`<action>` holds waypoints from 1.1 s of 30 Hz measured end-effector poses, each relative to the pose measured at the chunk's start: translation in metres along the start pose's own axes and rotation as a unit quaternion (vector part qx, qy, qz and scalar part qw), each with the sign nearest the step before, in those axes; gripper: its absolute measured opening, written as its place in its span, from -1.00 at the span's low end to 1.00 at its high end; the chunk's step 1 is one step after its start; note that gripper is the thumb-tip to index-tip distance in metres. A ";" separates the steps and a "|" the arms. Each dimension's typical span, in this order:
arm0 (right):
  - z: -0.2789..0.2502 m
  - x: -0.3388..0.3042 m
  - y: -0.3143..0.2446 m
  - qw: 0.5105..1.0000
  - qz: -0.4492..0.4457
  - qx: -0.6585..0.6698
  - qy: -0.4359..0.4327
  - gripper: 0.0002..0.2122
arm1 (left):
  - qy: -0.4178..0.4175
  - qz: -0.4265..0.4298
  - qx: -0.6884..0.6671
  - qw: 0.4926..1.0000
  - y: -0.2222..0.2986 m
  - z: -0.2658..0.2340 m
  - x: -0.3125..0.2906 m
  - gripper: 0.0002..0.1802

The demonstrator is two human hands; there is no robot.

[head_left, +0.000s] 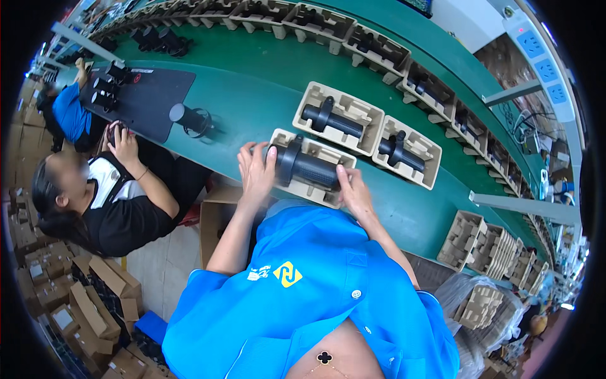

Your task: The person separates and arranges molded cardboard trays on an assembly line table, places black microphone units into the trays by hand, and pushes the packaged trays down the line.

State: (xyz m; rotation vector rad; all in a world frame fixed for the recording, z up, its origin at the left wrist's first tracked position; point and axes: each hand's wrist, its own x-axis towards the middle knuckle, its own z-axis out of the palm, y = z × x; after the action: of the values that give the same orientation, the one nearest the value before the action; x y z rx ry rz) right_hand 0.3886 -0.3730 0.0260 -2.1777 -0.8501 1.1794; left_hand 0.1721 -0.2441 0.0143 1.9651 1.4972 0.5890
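Observation:
Between my two hands is a black cylinder with a ring collar and a textured barrel [315,170], lying over a beige moulded pulp tray [328,201] at the near edge of the green bench. My left hand [256,172] grips the cylinder's left end, its fingers curled at the collar side. At the other end, my right hand [355,191] holds it with thumb and fingers, close to the tray's right wall. Just beyond, a second pulp tray [372,120] and a third pulp tray [431,148] each hold a similar black cylinder with a collar.
A row of filled pulp trays [379,57] runs along the far side. Stacked trays [464,237] stand at the right. Left on the bench are a standing black cylinder [183,115] and a dark mat [161,85]. A co-worker [107,196] sits at my left, handling a small object.

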 end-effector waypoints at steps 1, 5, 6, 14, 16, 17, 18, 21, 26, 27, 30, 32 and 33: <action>-0.005 -0.004 0.003 0.996 -0.019 -0.045 0.079 -0.36 | 0.074 0.032 0.020 0.997 -0.004 0.007 0.000 -0.49; -0.048 -0.012 0.048 0.953 -0.061 0.142 0.260 -0.62 | -0.047 -0.027 0.034 0.998 -0.024 0.018 0.006 -0.43; -0.058 -0.008 0.060 0.948 -0.052 0.144 0.280 -0.62 | -0.080 -0.050 0.012 0.995 -0.026 0.020 0.009 -0.41; -0.087 0.011 0.022 0.886 -0.292 -0.286 0.219 -0.45 | -0.010 0.091 0.032 0.995 0.005 0.011 0.030 -0.38; -0.074 0.039 0.036 0.887 -0.261 -0.330 0.190 -0.47 | -0.075 0.017 0.004 0.997 0.000 0.029 0.048 -0.39; -0.070 0.053 0.045 0.883 -0.247 -0.353 0.188 -0.56 | -0.081 0.029 0.000 0.996 -0.003 0.037 0.053 -0.39; -0.064 0.064 0.054 0.862 -0.254 -0.394 0.194 -0.62 | -0.095 0.000 -0.053 0.994 -0.010 0.041 0.053 -0.42; -0.064 0.077 0.054 0.856 -0.237 -0.440 0.133 -0.72 | -0.115 -0.016 -0.124 0.985 -0.053 0.046 0.047 -0.51; -0.116 0.068 0.109 0.878 -0.240 -0.361 0.203 -0.70 | -0.093 -0.011 -0.095 0.991 -0.037 0.036 0.050 -0.48; -0.136 0.059 0.124 0.863 -0.235 -0.388 0.222 -0.72 | -0.092 -0.027 -0.101 0.990 -0.021 0.035 0.047 -0.44; -0.194 0.046 0.176 0.870 -0.219 -0.372 0.236 -0.74 | -0.065 -0.032 -0.113 0.991 -0.031 0.042 0.049 -0.41; -0.232 0.036 0.214 0.875 -0.193 -0.372 0.244 -0.74 | -0.066 -0.079 -0.133 0.986 -0.027 0.042 0.052 -0.41; -0.247 0.033 0.226 0.876 -0.179 -0.374 0.248 -0.74 | -0.037 -0.050 -0.095 0.994 -0.049 0.043 0.057 -0.41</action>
State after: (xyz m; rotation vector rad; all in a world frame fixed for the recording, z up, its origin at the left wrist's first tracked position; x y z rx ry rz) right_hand 0.6781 -0.5356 -0.0273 -2.5454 -1.5447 0.0542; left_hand 0.1813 -0.1884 -0.0506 1.7393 1.4291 0.5863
